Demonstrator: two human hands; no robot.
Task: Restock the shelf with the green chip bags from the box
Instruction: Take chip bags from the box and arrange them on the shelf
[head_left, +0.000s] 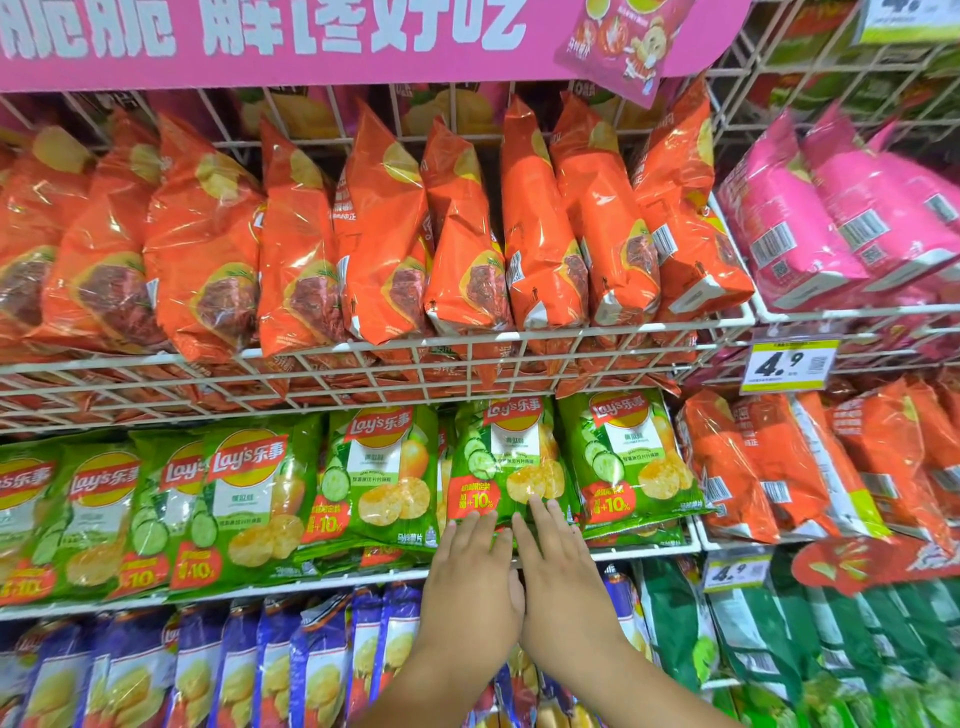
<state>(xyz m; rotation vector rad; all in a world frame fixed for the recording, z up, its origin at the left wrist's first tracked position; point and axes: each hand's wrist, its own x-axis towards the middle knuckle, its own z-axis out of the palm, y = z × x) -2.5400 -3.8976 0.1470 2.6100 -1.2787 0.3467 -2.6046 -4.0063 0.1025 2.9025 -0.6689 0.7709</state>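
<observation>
Under the straightened fingertips of both hands sits a green Lay's chip bag (506, 462), standing upright at the front of the white wire shelf (644, 553). It shows cucumber slices, yellow chips and a red patch reading "+10%". The left hand (467, 587) and the right hand (561, 587) lie side by side, touching each other, fingers extended flat and pressing against the bag's lower edge; neither hand curls round anything.

Just right of the hands stands another green bag (626, 457) with the same Lay's logo and "+10%" patch, and to their left a row of green bags (249, 499) runs along the same shelf, some leaning forward over the rim.

Above the hands, a wire basket (363, 364) holds orange-red chip bags (384, 234) packed on edge. Higher still hangs a pink banner (311, 41) with large white Chinese characters. Up and to the right are pink bags (810, 228) with barcodes showing, and a yellow price tag (787, 364) reading "4.9". A second "4.9" tag (735, 571) hangs lower right, near dark green bags (779, 639). Below the wrists stand blue chip bags (208, 670).
</observation>
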